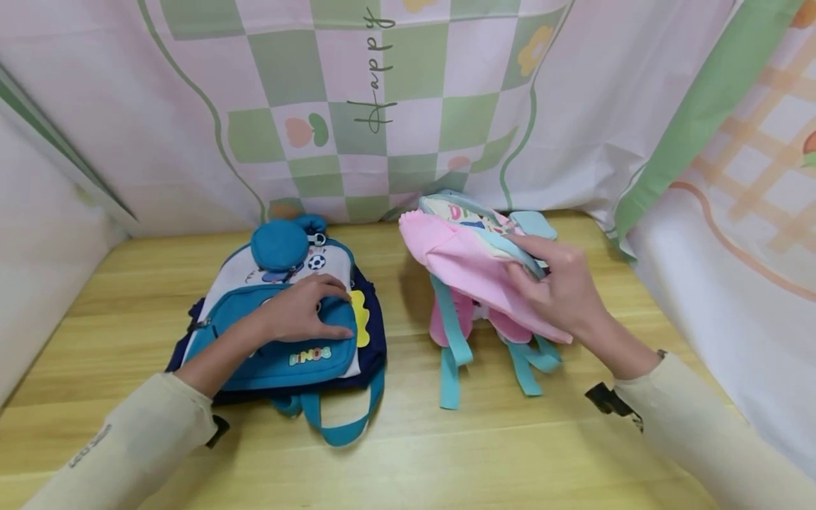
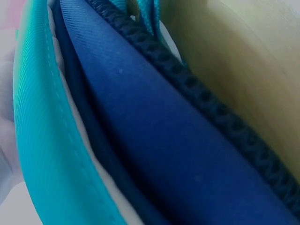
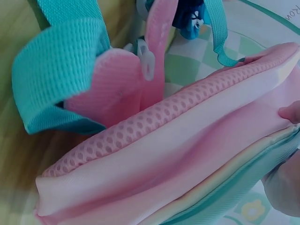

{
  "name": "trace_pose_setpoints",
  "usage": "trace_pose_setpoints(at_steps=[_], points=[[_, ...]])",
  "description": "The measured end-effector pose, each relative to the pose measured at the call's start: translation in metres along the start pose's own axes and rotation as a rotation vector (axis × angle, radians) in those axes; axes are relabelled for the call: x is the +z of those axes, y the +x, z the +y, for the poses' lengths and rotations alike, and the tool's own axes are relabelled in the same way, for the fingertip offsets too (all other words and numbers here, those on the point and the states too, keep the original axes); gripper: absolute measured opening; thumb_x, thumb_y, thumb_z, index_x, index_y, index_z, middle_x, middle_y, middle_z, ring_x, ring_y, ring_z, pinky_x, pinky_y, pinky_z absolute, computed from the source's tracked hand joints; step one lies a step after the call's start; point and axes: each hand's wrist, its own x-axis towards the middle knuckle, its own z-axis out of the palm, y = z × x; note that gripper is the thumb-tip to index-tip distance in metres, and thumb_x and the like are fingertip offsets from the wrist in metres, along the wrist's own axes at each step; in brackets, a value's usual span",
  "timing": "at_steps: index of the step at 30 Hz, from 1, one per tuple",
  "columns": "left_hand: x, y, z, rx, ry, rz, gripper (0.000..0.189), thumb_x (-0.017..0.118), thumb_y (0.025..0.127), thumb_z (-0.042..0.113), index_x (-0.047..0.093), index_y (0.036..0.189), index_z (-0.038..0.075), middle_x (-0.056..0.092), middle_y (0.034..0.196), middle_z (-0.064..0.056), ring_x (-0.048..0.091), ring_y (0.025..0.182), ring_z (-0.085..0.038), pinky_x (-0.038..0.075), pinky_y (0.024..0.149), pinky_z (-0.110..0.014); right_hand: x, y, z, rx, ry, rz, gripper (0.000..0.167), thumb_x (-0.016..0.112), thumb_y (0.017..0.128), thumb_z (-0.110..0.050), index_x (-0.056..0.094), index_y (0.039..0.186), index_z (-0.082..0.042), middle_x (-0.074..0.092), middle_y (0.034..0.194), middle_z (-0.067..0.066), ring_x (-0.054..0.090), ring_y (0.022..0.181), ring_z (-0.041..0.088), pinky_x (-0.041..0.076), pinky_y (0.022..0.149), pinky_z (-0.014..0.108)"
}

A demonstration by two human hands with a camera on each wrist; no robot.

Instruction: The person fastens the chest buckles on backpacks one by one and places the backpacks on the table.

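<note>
A blue child's backpack (image 1: 280, 375) lies front-up on the left of the table, with a teal front pocket, a round teal pouch (image 1: 278, 245) and yellow spikes (image 1: 360, 319) at its side. My left hand (image 1: 306, 308) rests across the front pocket, its thumb and fingers spread near the spikes. On the right, a pink backpack (image 1: 468, 265) is tilted up off the table. My right hand (image 1: 561, 287) pinches its side edge between thumb and fingers. In the right wrist view, the thumb lies on the pink side panel (image 3: 197, 145), with the fingers by the teal front.
Both bags stand on a wood-grain table (image 1: 408, 453). Teal straps (image 1: 450, 354) hang from the pink backpack, and a teal handle loop (image 1: 344, 425) lies below the blue one. Behind them hangs a checked curtain (image 1: 357, 92), with white cloth at both sides.
</note>
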Motion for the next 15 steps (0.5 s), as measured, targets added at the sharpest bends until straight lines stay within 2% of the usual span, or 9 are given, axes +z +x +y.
trace_pose_setpoints(at_steps=[2, 6, 8, 10, 15], points=[[0.001, 0.000, 0.000, -0.001, 0.005, -0.001, 0.058, 0.080, 0.089, 0.042, 0.069, 0.130, 0.002, 0.057, 0.141, -0.021, 0.051, 0.132, -0.042, 0.044, 0.109, -0.060, -0.003, 0.002, 0.000, 0.023, -0.004, 0.031, 0.034, 0.073, 0.082, 0.002, 0.073, 0.115, 0.012, 0.075, 0.108, 0.026, 0.073, 0.094, 0.036, 0.042, 0.090, 0.004], [0.001, 0.000, 0.001, -0.004, 0.005, 0.001, 0.058, 0.081, 0.088, 0.041, 0.069, 0.129, 0.001, 0.057, 0.141, -0.022, 0.051, 0.132, -0.042, 0.044, 0.110, -0.060, -0.010, 0.010, 0.000, 0.052, 0.018, 0.096, 0.032, 0.071, 0.083, 0.001, 0.073, 0.114, 0.009, 0.076, 0.100, 0.022, 0.068, 0.085, 0.001, 0.048, 0.076, 0.005], [0.001, 0.000, 0.001, -0.006, 0.003, 0.001, 0.058, 0.081, 0.088, 0.041, 0.069, 0.130, 0.001, 0.057, 0.142, -0.021, 0.051, 0.133, -0.042, 0.044, 0.110, -0.060, -0.013, 0.014, -0.001, 0.060, 0.031, 0.126, 0.028, 0.070, 0.085, 0.001, 0.073, 0.111, 0.010, 0.075, 0.097, 0.020, 0.064, 0.084, -0.010, 0.049, 0.072, 0.005], [0.002, 0.001, 0.001, -0.003, 0.005, 0.001, 0.058, 0.081, 0.088, 0.041, 0.069, 0.129, 0.001, 0.057, 0.141, -0.021, 0.051, 0.132, -0.042, 0.044, 0.110, -0.060, -0.016, 0.018, -0.002, 0.089, 0.052, 0.162, 0.025, 0.071, 0.086, 0.001, 0.072, 0.110, 0.009, 0.075, 0.096, 0.010, 0.064, 0.085, -0.013, 0.051, 0.071, 0.006], [0.002, 0.001, 0.001, -0.006, 0.011, 0.001, 0.058, 0.081, 0.088, 0.042, 0.069, 0.129, 0.002, 0.058, 0.141, -0.022, 0.052, 0.132, -0.042, 0.045, 0.109, -0.060, -0.023, 0.025, -0.003, 0.177, 0.082, 0.255, 0.024, 0.074, 0.086, 0.004, 0.071, 0.109, 0.010, 0.067, 0.098, -0.018, 0.066, 0.082, -0.008, 0.050, 0.068, 0.006]])
